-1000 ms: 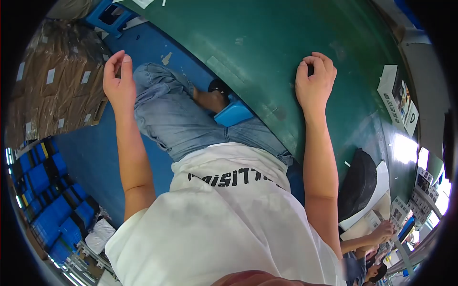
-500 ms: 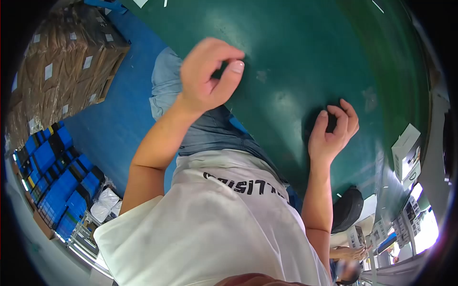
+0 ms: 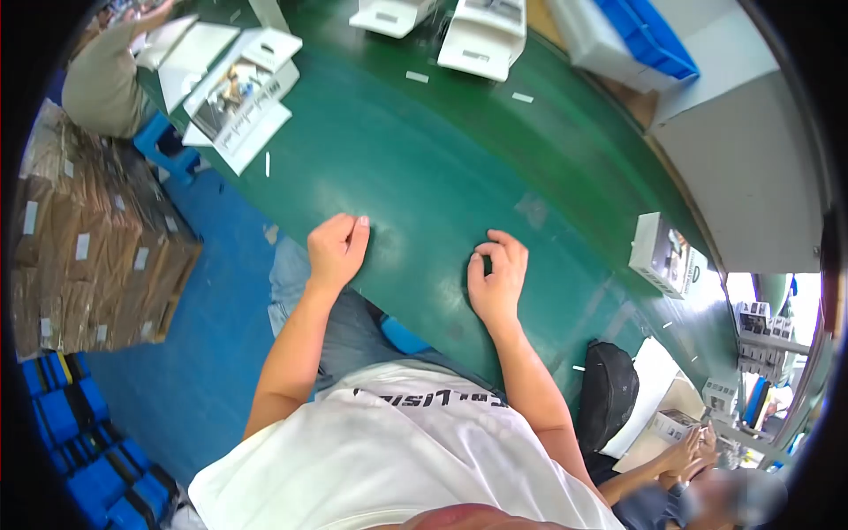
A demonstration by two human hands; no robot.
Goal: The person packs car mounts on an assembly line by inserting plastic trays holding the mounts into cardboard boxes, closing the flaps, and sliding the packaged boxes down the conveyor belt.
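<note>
A: What is changing?

B: The view is swinging. Compared with half a second ago, an open box (image 3: 231,104) is now showing at upper left, and two white boxes (image 3: 481,40) are showing at the top. The left hand (image 3: 336,256), then blurred and raised close to the camera, is now appearing lower, over the near edge of the green worktop (image 3: 415,238).

A: Its state?

B: Fingers are curling in, thumb lying alongside. The palm is facing away, so I cannot tell whether anything small is inside; nothing is sticking out.

A: The right hand (image 3: 497,281)?

B: Again over the worktop, contact uncertain. Its fingers are bending loosely, leaving a gap at the thumb; it is gripping nothing visible.

A: Nearest things?

B: A white strip (image 3: 268,164) is lying up and left of the left hand, near the open box. A printed box (image 3: 662,256) is standing well apart, to the right of the right hand. A black bag (image 3: 609,393) is lying beside the right forearm.

A: Meaning?

B: Handling is apparently pausing: both hands are now staying over the worktop, and neither is touching a box.
</note>
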